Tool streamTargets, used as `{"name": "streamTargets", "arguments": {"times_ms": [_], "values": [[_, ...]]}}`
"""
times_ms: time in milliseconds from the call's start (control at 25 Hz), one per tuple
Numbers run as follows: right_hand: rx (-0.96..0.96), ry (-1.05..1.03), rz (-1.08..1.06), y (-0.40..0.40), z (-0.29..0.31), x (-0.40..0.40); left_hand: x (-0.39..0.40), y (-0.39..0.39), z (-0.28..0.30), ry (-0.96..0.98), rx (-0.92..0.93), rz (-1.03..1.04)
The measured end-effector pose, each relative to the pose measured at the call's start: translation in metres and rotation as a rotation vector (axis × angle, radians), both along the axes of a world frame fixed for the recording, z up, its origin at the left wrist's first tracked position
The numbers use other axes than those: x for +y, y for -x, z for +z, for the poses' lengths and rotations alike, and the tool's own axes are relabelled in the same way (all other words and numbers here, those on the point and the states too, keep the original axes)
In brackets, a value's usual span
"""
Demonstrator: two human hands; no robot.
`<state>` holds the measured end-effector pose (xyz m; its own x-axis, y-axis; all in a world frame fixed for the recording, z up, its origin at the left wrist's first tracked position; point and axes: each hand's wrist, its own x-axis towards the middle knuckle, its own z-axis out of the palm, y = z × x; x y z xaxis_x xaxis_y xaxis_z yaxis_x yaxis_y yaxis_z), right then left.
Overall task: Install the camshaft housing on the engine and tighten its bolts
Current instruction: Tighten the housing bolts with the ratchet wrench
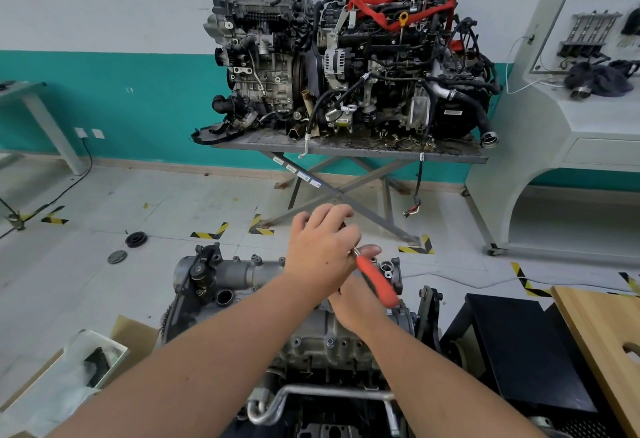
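While both bare arms reach forward over the engine point(322, 340) in the lower centre of the frame, the left hand point(320, 250) lies with its palm down and its fingers curved over the head of a ratchet wrench point(377, 280). Its grip seems to press on the tool's top, but what the fingers close on is hidden. The right hand point(356, 302) sits just below and partly under the left one, and its grip is clenched on the orange handle of the wrench, which slants toward the lower right. The camshaft housing point(239, 273), a grey metal part, sits on top of the engine, between the two hands and the floor behind. In the upper centre, two other engines point(346, 56) stand on a scissor-leg tabletop point(346, 150) against the white and teal wall. A cardboard box point(69, 378) is at the lower left, and a wooden board point(602, 337) at the lower right.
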<state>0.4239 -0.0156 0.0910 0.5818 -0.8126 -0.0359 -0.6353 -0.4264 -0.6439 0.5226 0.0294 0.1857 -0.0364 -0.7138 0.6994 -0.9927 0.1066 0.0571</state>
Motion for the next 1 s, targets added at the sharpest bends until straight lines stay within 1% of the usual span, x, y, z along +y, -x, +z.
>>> {"name": "streamTargets", "arguments": {"times_ms": [80,160,200,320,360,400,480,560,600,680,760,800,880,960,1000], "values": [[-0.032,-0.002,-0.015,0.000,0.000,0.000,0.000,0.007,-0.010,-0.104,0.380,-0.122],[0.048,-0.012,-0.005,-0.001,0.001,-0.002,0.000,0.009,-0.012,-0.162,0.766,-0.263],[0.077,-0.006,-0.001,-0.001,0.002,-0.002,0.001,0.011,-0.010,-0.175,0.968,-0.279],[0.074,-0.042,-0.037,-0.003,-0.001,-0.007,-0.004,0.018,0.006,-0.270,1.650,-0.159],[0.070,-0.051,-0.049,-0.003,-0.001,-0.007,-0.009,0.016,0.008,-0.298,1.814,-0.136],[0.068,-0.049,-0.049,-0.003,-0.002,-0.006,-0.013,0.012,0.010,-0.331,1.902,-0.119],[0.075,-0.038,-0.030,-0.002,-0.001,-0.006,-0.018,0.005,0.015,-0.409,1.960,-0.072],[0.082,-0.053,0.000,-0.001,-0.001,-0.006,-0.021,0.000,0.024,-0.470,1.944,0.009],[0.085,-0.065,0.006,0.000,-0.001,-0.006,-0.022,-0.001,0.029,-0.487,1.899,0.064],[0.063,-0.089,0.008,0.002,0.000,-0.006,-0.025,-0.006,0.038,-0.569,1.734,0.129],[0.008,-0.121,0.009,0.004,0.000,-0.005,-0.025,-0.008,0.050,-0.742,1.507,0.108],[-0.008,-0.124,0.018,0.005,0.000,-0.005,-0.026,-0.008,0.056,-0.844,1.340,0.094],[-0.014,-0.109,0.038,0.007,0.001,-0.004,-0.032,-0.006,0.065,-0.990,0.901,0.104],[-0.012,-0.098,0.049,0.007,0.001,-0.005,-0.039,-0.001,0.072,-1.023,0.457,0.146],[-0.007,-0.091,0.053,0.007,0.002,-0.005,-0.040,0.001,0.075,-1.011,0.291,0.148]]}}
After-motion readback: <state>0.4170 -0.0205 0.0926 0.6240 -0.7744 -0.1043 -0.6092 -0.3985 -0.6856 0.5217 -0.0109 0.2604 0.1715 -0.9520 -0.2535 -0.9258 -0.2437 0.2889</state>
